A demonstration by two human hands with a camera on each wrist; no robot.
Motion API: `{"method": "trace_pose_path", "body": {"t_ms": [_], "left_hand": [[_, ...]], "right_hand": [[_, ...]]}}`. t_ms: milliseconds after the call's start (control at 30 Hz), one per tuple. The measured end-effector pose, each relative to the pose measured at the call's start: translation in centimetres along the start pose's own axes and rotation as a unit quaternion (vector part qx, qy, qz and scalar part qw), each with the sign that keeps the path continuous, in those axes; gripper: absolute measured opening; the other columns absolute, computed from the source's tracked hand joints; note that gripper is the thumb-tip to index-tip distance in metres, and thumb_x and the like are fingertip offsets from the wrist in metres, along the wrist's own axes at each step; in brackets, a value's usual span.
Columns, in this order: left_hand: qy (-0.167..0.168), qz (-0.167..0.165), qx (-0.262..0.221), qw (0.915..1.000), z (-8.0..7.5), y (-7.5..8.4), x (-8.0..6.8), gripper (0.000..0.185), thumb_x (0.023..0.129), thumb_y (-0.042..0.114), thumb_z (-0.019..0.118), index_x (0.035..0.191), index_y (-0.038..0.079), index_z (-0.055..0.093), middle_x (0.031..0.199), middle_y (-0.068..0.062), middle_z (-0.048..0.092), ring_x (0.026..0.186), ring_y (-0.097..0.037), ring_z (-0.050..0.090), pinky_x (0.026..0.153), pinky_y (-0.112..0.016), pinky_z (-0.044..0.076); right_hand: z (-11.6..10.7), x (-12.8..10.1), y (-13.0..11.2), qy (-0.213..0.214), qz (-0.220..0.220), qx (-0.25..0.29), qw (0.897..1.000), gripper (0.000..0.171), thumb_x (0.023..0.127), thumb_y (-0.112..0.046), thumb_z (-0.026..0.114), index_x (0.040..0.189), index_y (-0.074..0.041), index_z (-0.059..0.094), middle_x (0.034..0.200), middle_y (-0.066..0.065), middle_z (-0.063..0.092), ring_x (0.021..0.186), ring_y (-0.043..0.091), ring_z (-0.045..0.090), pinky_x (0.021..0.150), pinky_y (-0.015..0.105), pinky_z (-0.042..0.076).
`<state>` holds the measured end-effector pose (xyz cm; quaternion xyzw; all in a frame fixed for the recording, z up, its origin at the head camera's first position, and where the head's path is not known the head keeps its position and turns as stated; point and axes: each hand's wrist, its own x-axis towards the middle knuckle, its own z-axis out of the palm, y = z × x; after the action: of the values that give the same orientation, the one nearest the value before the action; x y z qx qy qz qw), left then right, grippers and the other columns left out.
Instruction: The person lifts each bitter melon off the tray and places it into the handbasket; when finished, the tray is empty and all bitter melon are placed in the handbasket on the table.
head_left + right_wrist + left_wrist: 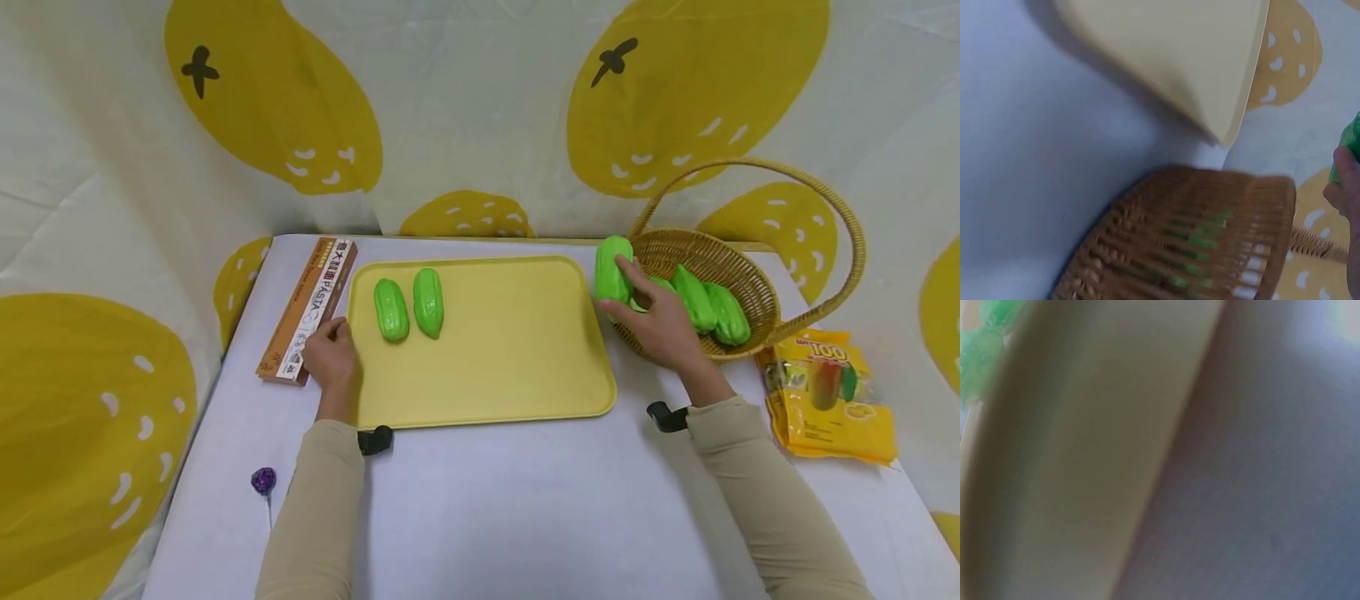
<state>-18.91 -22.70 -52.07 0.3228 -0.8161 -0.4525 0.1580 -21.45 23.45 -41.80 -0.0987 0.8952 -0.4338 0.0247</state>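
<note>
My right hand [660,321] pinches a glossy green ridged fruit [613,268], which looks like a starfruit, at the left rim of the wicker basket [761,287]. More such fruits [726,315] lie inside the basket, partly behind the hand. On the yellow tray [510,358], two green ridged fruits [428,302] lie side by side near the left end. The left hand [330,357] has curled fingers at the tray's left rim and appears to grip it. The left wrist view shows the tray's edge [1104,437] close up, with that hand out of sight.
A long pasta box [307,308] lies left of the tray, beside the left hand. Near the left forearm is a purple lollipop [263,481]. Yellow candy bags [832,396] sit right of the basket, whose tall handle [855,233] arches up. A fruit-patterned cloth [472,100] hangs behind.
</note>
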Motion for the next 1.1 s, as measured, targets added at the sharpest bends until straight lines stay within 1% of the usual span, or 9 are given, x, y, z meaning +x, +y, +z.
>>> {"method": "trace_pose_path", "body": {"t_ms": [367,433,500,567,633,700,833,933,1100], "left_hand": [[0.003,0.005,-0.001,1.0,0.0,0.0,-0.1,0.029,0.104,0.016,0.057,0.126,0.004,0.071,0.125,-0.021,0.071,0.111,-0.036,0.067,0.098,-0.049,0.054],[0.002,0.004,0.0,1.0,0.0,-0.1,-0.2,0.029,0.104,0.016,0.056,0.127,0.004,0.071,0.126,-0.021,0.071,0.111,-0.036,0.067,0.098,-0.049,0.054],[0.0,0.002,-0.001,1.0,0.0,-0.1,-0.2,0.03,0.105,0.017,0.056,0.127,0.004,0.071,0.126,-0.02,0.071,0.11,-0.036,0.067,0.097,-0.049,0.054],[-0.002,-0.001,-0.002,1.0,0.0,0.0,-0.2,0.03,0.105,0.017,0.056,0.128,0.005,0.07,0.126,-0.02,0.071,0.11,-0.036,0.066,0.097,-0.049,0.054],[-0.002,-0.003,-0.004,1.0,0.0,0.0,-0.3,0.031,0.105,0.017,0.055,0.129,0.004,0.07,0.127,-0.021,0.07,0.11,-0.037,0.066,0.098,-0.049,0.054],[0.001,-0.004,-0.004,1.0,0.0,0.0,-0.3,0.03,0.105,0.016,0.055,0.128,0.004,0.07,0.126,-0.021,0.071,0.111,-0.037,0.066,0.098,-0.049,0.054],[0.009,-0.003,0.0,1.0,0.1,0.0,-0.3,0.03,0.104,0.015,0.055,0.127,0.004,0.071,0.124,-0.021,0.071,0.109,-0.036,0.066,0.097,-0.049,0.053],[0.009,-0.003,0.0,1.0,0.2,-0.1,-0.3,0.03,0.104,0.015,0.055,0.126,0.004,0.071,0.124,-0.021,0.071,0.108,-0.036,0.066,0.096,-0.049,0.053],[0.005,0.0,-0.004,1.0,0.1,-0.1,-0.2,0.03,0.104,0.016,0.056,0.127,0.004,0.071,0.125,-0.021,0.071,0.11,-0.037,0.066,0.098,-0.049,0.053]], "right_hand": [[-4.1,-1.0,2.2,-0.02,0.061,-0.024,0.998,0.077,0.099,-0.039,0.065,0.161,-0.038,0.019,0.17,0.009,0.006,0.156,0.039,0.019,0.122,0.057,0.025],[-4.7,-1.1,2.6,-0.022,0.073,-0.037,0.996,0.077,0.099,-0.041,0.064,0.161,-0.039,0.018,0.17,0.01,0.005,0.154,0.042,0.023,0.123,0.038,0.032],[-5.3,-1.3,2.9,-0.021,0.079,-0.048,0.995,0.076,0.1,-0.042,0.064,0.161,-0.038,0.019,0.17,0.011,0.008,0.151,0.044,0.03,0.11,0.018,0.042],[-5.8,-1.4,3.3,-0.018,0.081,-0.056,0.995,0.076,0.099,-0.043,0.063,0.161,-0.038,0.019,0.17,0.013,0.011,0.148,0.045,0.034,0.091,0.001,0.04],[-6.2,-1.5,3.8,-0.017,0.081,-0.054,0.995,0.077,0.099,-0.043,0.064,0.161,-0.036,0.019,0.169,0.014,0.012,0.145,0.048,0.037,0.077,-0.004,0.035],[-6.5,-1.5,4.5,-0.015,0.085,-0.059,0.995,0.078,0.099,-0.044,0.064,0.162,-0.036,0.018,0.169,0.014,0.013,0.144,0.05,0.038,0.077,-0.004,0.034],[-7.4,-1.6,5.7,-0.008,0.093,-0.071,0.993,0.079,0.099,-0.043,0.064,0.162,-0.034,0.017,0.169,0.015,0.013,0.149,0.051,0.028,0.11,0.026,0.044],[-8.0,-1.5,6.4,-0.001,0.096,-0.071,0.993,0.079,0.1,-0.042,0.064,0.163,-0.031,0.017,0.169,0.018,0.012,0.153,0.053,0.016,0.121,0.064,0.025],[-8.6,-1.4,7.0,0.009,0.118,-0.046,0.992,0.08,0.1,-0.04,0.063,0.163,-0.029,0.015,0.17,0.017,0.008,0.154,0.051,0.008,0.122,0.068,0.014]]}}
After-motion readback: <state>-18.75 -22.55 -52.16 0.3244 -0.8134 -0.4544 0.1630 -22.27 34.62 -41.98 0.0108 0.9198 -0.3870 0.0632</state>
